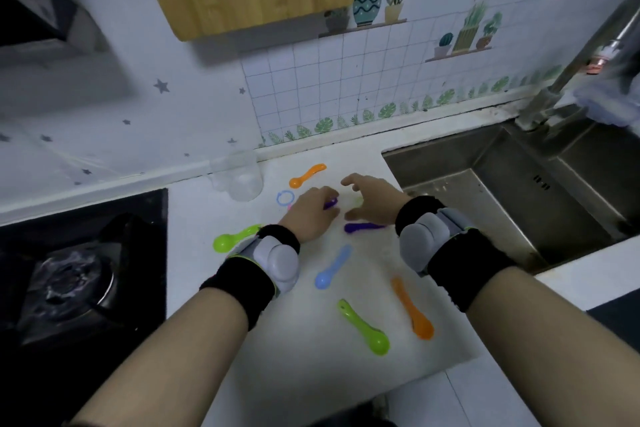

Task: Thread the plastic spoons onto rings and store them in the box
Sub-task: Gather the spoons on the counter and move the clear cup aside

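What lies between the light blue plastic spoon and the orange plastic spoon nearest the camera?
Nothing: in the head view only bare white countertop separates the light blue plastic spoon from the near orange plastic spoon.

L hand (pixel 313 215) – holds purple spoon (pixel 330 203) | R hand (pixel 372 204) – fingers spread | blue ring (pixel 285 198) nr box (pixel 239 180)

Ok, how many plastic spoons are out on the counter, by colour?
Orange plastic spoons: 2
Green plastic spoons: 2
Purple plastic spoons: 2, one mostly hidden under the left hand
Blue plastic spoon: 1
Total: 7
A blurred greenish smear by the right hand is not counted.
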